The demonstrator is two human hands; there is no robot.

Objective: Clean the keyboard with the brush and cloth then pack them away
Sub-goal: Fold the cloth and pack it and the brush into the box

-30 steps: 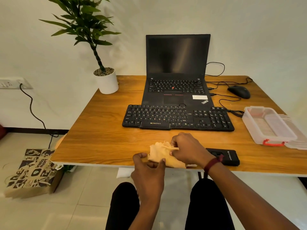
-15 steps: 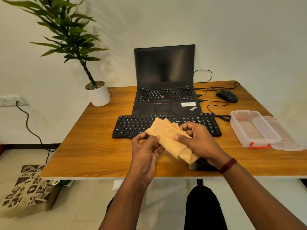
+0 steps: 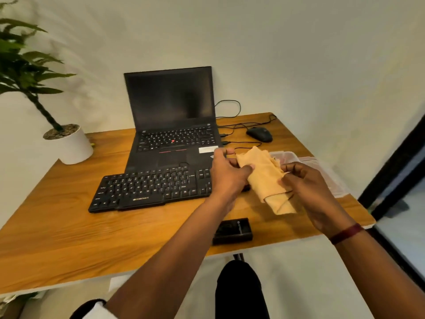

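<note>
Above the right side of the brown wooden table (image 3: 69,226), over the right end of the flat black keyboard (image 3: 149,189), the left grip (image 3: 226,173) pinches the upper edge of a folded peach-orange cloth (image 3: 264,176) between thumb and fingers; the right grip (image 3: 305,187) curls round its lower part.

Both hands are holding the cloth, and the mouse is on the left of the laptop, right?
Not quite. The left hand and right hand do hold the cloth, but the mouse is on the right of the laptop, not the left. The head view shows it.
</note>
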